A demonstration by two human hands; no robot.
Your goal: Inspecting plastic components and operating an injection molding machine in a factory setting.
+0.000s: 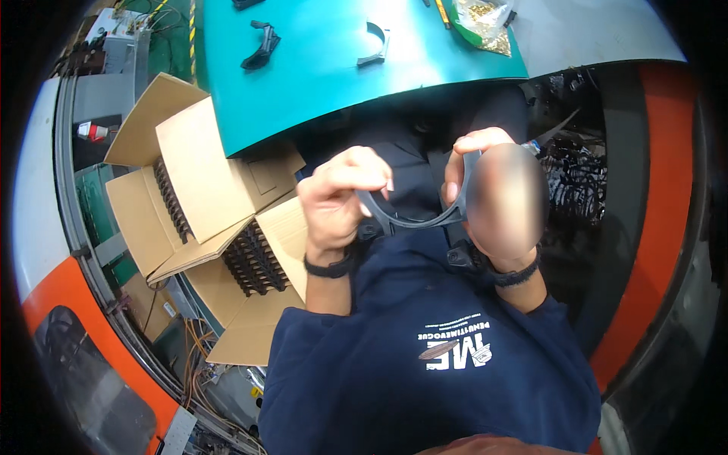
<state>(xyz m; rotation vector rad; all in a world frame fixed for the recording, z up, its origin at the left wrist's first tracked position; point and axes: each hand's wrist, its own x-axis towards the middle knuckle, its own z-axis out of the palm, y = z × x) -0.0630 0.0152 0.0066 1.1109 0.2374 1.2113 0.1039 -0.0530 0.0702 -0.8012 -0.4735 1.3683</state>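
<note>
A dark, U-shaped curved plastic bracket (417, 224) is held up in front of my chest, its open side toward the table. My left hand (341, 193) pinches its left end between thumb and fingers. At the other end, my right hand (485, 174) grips the bracket, though a blurred patch covers much of that hand. Two loose curved black brackets, one on the left (262, 47) and one nearer the middle (375, 44), lie on the green tabletop (318, 87) beyond my hands.
A clear bag of small brass-coloured pieces (485, 26) rests at the table's far right, beside a yellow pen-like tool (442, 14). To the left stand open cardboard boxes (205, 163) with rows of black parts (256, 262). An orange and dark machine panel (656, 189) rises at right.
</note>
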